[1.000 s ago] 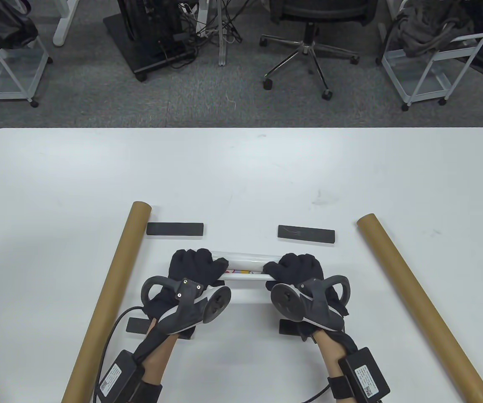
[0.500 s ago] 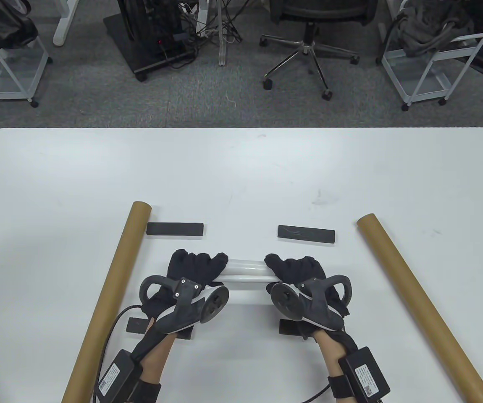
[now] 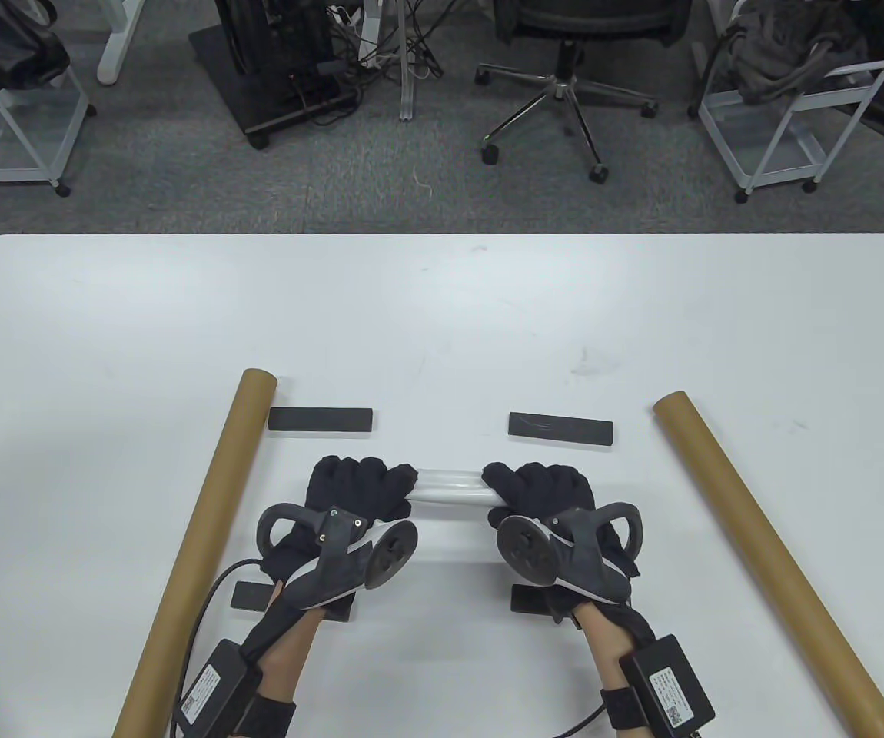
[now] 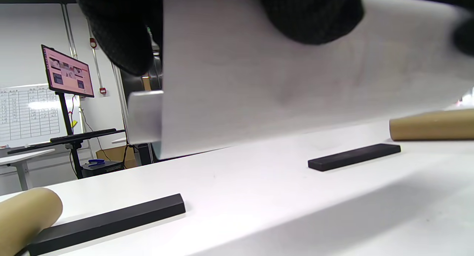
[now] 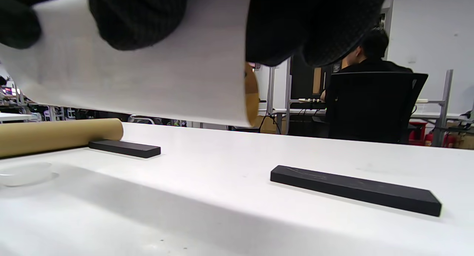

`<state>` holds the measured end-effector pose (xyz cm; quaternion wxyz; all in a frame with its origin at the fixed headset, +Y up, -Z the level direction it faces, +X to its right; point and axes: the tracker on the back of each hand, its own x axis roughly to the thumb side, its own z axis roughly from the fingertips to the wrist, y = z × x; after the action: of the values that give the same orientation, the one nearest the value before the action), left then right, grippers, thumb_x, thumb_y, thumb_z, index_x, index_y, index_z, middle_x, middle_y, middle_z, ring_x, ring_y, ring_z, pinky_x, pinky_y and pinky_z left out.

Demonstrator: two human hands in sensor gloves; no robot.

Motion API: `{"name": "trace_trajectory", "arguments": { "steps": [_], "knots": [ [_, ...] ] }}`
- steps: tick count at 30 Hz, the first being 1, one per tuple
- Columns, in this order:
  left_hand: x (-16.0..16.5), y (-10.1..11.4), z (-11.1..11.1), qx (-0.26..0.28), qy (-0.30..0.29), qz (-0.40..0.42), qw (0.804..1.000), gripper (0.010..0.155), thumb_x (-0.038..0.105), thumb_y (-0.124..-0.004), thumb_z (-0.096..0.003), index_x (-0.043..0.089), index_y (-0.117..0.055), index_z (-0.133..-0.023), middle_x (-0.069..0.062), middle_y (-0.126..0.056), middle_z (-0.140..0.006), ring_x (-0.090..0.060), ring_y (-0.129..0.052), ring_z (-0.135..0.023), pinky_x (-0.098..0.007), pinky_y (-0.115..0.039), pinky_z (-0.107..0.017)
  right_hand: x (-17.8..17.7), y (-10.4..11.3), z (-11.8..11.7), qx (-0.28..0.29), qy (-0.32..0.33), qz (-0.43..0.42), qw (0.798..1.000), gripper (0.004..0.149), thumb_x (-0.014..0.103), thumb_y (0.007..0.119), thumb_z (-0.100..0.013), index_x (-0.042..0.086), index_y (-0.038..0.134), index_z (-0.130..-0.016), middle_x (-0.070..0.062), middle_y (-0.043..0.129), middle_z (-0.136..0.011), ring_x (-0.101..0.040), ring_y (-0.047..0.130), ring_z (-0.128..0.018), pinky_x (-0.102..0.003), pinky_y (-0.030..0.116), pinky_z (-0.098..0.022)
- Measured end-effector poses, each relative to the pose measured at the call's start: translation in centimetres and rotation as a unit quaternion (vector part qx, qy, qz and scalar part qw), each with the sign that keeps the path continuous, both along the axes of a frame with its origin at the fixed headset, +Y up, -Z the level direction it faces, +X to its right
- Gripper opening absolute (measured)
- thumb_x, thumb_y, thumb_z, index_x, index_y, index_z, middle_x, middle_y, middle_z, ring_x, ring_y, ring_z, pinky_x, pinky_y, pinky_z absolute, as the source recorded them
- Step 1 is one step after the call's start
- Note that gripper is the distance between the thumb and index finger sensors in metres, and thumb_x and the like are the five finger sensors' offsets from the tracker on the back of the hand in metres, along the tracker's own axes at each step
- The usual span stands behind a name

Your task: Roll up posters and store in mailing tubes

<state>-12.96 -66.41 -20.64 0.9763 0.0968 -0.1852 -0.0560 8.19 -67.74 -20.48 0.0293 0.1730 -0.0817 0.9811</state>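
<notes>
A white rolled poster is held off the table between both hands. My left hand grips its left end and my right hand grips its right end, fingers curled over the roll. In the left wrist view the poster roll hangs above the table under my gloved fingers. The right wrist view shows the roll with its open end facing right. One brown mailing tube lies at the left, another mailing tube at the right.
Two black weight bars lie beyond the hands. Two more black bars sit under the wrists. Beyond the table's far edge stand an office chair and wire carts.
The roll has tightened: the colourful printed strip seen one second ago is wound inside. Both hands turned the roll slightly and stayed in place.
</notes>
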Motion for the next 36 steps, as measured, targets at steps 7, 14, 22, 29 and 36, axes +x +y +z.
{"name": "trace_trajectory", "arguments": {
  "steps": [7, 14, 22, 29, 36],
  "knots": [
    [0.09, -0.18, 0.07, 0.012, 0.0, -0.02, 1.0, 0.046, 0.046, -0.076, -0.0472, 0.043, -0.077, -0.093, 0.012, -0.087, -0.088, -0.018, -0.093, -0.076, -0.051, -0.073, -0.078, -0.21, -0.18, 0.18, 0.011, 0.002, 0.003, 1.0, 0.048, 0.038, 0.072, -0.043, 0.026, 0.074, -0.09, -0.007, 0.079, -0.088, -0.033, 0.087, -0.069, -0.064, 0.068, -0.065],
    [0.09, -0.21, 0.05, 0.012, 0.004, -0.03, 0.999, 0.048, 0.048, -0.078, -0.0462, 0.042, -0.081, -0.094, 0.008, -0.081, -0.094, -0.021, -0.088, -0.081, -0.053, -0.07, -0.079, -0.3, -0.22, 0.15, 0.01, 0.005, 0.004, 1.0, 0.05, 0.038, 0.074, -0.042, 0.025, 0.075, -0.09, -0.004, 0.079, -0.081, -0.03, 0.087, -0.065, -0.062, 0.07, -0.064],
    [0.13, -0.28, 0.0, 0.015, -0.003, -0.028, 0.999, 0.053, 0.049, -0.08, -0.0436, 0.04, -0.081, -0.096, 0.013, -0.092, -0.084, -0.015, -0.099, -0.075, -0.05, -0.074, -0.079, 0.27, -0.63, -0.26, -0.01, 0.003, -0.015, 1.0, 0.056, 0.038, 0.074, -0.041, 0.02, 0.071, -0.095, -0.002, 0.087, -0.076, -0.028, 0.094, -0.062, -0.059, 0.075, -0.062],
    [0.22, -0.54, -0.09, 0.004, -0.001, -0.014, 1.0, 0.051, 0.043, -0.065, -0.0512, 0.036, -0.075, -0.101, 0.009, -0.09, -0.09, -0.019, -0.097, -0.079, -0.052, -0.072, -0.079, 0.3, -0.73, -0.35, -0.017, -0.001, -0.02, 1.0, 0.055, 0.033, 0.064, -0.046, 0.018, 0.065, -0.099, -0.003, 0.087, -0.078, -0.031, 0.094, -0.065, -0.061, 0.074, -0.063],
    [0.05, -0.5, -0.25, -0.011, 0.007, -0.001, 1.0, 0.05, 0.047, -0.069, -0.0493, 0.035, -0.073, -0.098, 0.008, -0.087, -0.086, -0.02, -0.092, -0.071, -0.053, -0.071, -0.078, 0.05, -0.82, -0.36, -0.036, 0.006, -0.02, 0.999, 0.062, 0.042, 0.07, -0.044, 0.018, 0.058, -0.1, -0.005, 0.077, -0.081, -0.03, 0.084, -0.061, -0.065, 0.066, -0.065]
  ]
}}
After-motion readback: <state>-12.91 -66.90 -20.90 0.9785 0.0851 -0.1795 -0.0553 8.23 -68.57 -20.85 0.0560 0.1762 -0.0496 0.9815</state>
